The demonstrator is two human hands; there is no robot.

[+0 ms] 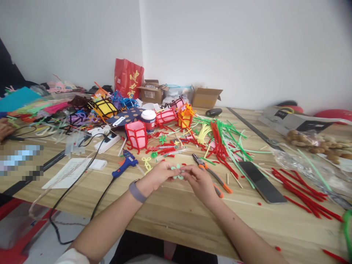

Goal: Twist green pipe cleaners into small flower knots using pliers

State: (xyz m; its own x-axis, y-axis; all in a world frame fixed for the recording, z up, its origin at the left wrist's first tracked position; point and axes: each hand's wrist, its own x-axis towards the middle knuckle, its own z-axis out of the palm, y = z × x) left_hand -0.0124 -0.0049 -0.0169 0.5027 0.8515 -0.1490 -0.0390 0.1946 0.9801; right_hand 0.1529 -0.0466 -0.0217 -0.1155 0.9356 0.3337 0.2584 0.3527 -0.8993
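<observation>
Between my two hands, above the table's front part, is a small pale green flower shape (178, 172) with rounded loops. My left hand (164, 171) pinches its left side; a grey band circles that wrist. My right hand (194, 176) has its fingertips closed on the flower's right side. Just right of my right hand lie orange-handled pliers (210, 171). A blue glue gun (125, 163) lies to the left of my left hand, and a yellow bent piece (147, 165) is just beyond that hand.
A phone (262, 182) and red fuzzy stems (305, 194) lie on the right. Lanterns (136, 135), a lidded cup (148, 121) and green stems (231, 135) stand or lie behind. A black cable (64, 200) hangs over the left edge. Another person's hand (5, 128) is far left.
</observation>
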